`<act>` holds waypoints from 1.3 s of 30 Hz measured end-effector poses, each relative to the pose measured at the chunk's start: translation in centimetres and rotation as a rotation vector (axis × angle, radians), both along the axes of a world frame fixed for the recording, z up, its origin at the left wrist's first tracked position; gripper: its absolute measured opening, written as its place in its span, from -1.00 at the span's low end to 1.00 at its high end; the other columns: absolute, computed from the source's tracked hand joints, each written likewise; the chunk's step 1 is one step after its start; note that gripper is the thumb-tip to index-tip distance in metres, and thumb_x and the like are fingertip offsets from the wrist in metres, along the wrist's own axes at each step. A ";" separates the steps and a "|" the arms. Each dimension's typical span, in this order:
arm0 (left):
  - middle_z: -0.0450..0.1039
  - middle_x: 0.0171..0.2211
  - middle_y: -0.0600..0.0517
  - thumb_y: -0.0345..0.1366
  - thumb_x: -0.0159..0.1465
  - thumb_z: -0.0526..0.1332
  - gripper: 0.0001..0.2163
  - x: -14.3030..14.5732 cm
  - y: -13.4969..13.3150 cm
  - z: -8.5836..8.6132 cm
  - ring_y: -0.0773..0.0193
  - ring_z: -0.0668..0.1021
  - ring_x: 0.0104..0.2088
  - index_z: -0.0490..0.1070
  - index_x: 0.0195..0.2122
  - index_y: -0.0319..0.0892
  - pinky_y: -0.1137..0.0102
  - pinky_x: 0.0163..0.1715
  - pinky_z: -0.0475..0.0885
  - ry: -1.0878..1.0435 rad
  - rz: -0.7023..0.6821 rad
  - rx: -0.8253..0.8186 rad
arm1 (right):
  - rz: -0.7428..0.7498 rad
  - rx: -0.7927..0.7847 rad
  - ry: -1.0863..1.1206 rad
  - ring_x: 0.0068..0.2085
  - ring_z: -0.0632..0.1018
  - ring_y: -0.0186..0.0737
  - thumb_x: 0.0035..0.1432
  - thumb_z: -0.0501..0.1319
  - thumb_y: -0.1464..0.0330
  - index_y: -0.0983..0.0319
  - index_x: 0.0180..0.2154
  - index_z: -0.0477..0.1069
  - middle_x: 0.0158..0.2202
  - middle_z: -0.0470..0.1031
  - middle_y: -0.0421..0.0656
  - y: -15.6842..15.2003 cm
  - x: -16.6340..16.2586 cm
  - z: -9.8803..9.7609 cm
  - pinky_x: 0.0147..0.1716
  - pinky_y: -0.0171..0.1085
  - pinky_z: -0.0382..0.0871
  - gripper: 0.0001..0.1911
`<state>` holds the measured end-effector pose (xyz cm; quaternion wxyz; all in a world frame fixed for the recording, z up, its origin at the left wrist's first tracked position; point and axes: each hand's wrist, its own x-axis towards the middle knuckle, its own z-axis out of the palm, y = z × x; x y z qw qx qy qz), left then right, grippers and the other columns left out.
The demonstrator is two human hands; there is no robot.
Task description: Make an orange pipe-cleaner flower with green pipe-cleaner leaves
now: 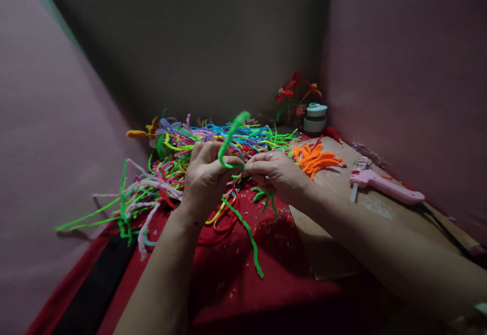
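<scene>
- Red cloth (228, 264) lies below my hands.
- A big heap of fuzzy sticks (262, 135), all colors, sits just past them.
- A tan board (344, 150) is on my right.
- My left hand (205, 178) pinches a green fuzzy stick (227, 145).
- My right hand (277, 173) pinches its end, close by my left fingers.
- A pink glue gun (388, 185) lies on the board.
- The green fuzzy stick bends up over my left hand.

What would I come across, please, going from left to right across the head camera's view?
Mustard-coloured flower, left hand, right hand, bundle of fuzzy orange strips, pink glue gun.
</scene>
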<state>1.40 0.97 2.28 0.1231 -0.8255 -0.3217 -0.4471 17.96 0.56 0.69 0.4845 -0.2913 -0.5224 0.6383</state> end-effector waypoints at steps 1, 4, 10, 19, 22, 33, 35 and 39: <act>0.42 -0.34 0.02 -0.29 0.13 0.24 -0.94 0.0 -0.2 0.3 0.25 0.36 -0.28 0.51 -0.41 -0.08 0.32 -0.22 0.28 0.076 0.032 0.043 | -0.007 0.038 -0.038 -0.73 0.01 -0.53 -0.10 0.18 0.41 0.29 -0.60 0.31 -0.79 0.04 -0.41 0.0 0.1 0.1 -0.74 -0.41 -0.16 -0.89; 0.45 -0.41 0.02 -0.30 0.17 0.19 -0.92 0.2 -1.3 1.1 0.23 0.35 -0.29 0.46 -0.42 -0.12 0.29 -0.20 0.24 0.239 0.089 0.002 | -0.088 0.249 -0.220 -0.67 0.15 -0.49 -0.04 0.14 0.41 0.29 -0.60 0.34 -0.73 0.17 -0.34 -0.1 0.2 0.3 -0.67 -0.40 0.00 -0.85; 0.26 -0.63 0.09 -0.28 0.07 0.19 -0.84 1.3 -2.5 1.7 0.34 0.30 -0.53 0.31 -0.61 -0.21 0.40 -0.46 0.21 -0.191 0.073 -0.651 | -0.556 1.089 -0.812 -0.54 0.29 -0.39 0.09 0.02 0.46 0.29 -0.54 0.33 -0.61 0.30 -0.21 -1.6 0.3 0.0 -0.53 -0.33 0.08 -0.79; 0.26 -0.68 0.13 -0.33 -0.06 0.30 -0.83 0.5 -1.7 1.4 0.45 0.30 -0.62 0.32 -0.65 -0.26 0.49 -0.56 0.20 -0.669 -0.189 -1.242 | -0.620 1.382 -0.887 -0.54 0.32 -0.35 0.18 -0.04 0.45 0.29 -0.51 0.34 -0.59 0.34 -0.18 -1.8 0.0 -0.7 -0.55 -0.31 0.11 -0.72; 0.40 -0.57 0.07 -0.24 0.04 0.27 -0.84 -0.2 -2.0 2.0 0.40 0.40 -0.53 0.44 -0.52 -0.25 0.49 -0.49 0.28 -0.532 -0.105 -1.095 | -0.496 1.015 -0.633 -0.53 0.32 -0.41 0.13 0.03 0.45 0.30 -0.50 0.37 -0.59 0.33 -0.22 -1.8 0.0 -0.2 -0.52 -0.35 0.16 -0.78; 0.48 -0.35 0.04 -0.33 0.07 0.27 -0.86 -1.1 -1.0 1.7 0.27 0.50 -0.28 0.49 -0.32 -0.15 0.35 -0.22 0.40 -0.461 -0.013 -0.353 | 0.025 0.055 0.193 -0.69 -0.05 -0.51 0.00 0.20 0.33 0.26 -0.49 0.36 -0.73 -0.04 -0.42 -1.1 0.0 0.3 -0.72 -0.39 -0.23 -0.88; 0.47 -0.30 0.05 -0.34 0.07 0.28 -0.88 -0.2 -1.7 1.8 0.26 0.47 -0.21 0.51 -0.33 -0.10 0.33 -0.14 0.36 -0.273 -0.041 -0.163 | 0.081 0.019 0.209 -0.69 -0.05 -0.51 0.00 0.21 0.35 0.26 -0.49 0.35 -0.74 -0.04 -0.42 -1.1 -0.1 0.1 -0.72 -0.39 -0.23 -0.89; 0.44 -0.36 0.04 -0.36 0.14 0.23 -0.94 0.6 -2.7 2.2 0.28 0.44 -0.25 0.49 -0.43 -0.12 0.34 -0.17 0.33 -0.051 -0.048 -0.073 | 0.097 0.013 0.166 -0.69 -0.03 -0.51 -0.01 0.20 0.36 0.26 -0.54 0.30 -0.74 -0.02 -0.42 -1.2 -0.2 0.1 -0.72 -0.40 -0.21 -0.86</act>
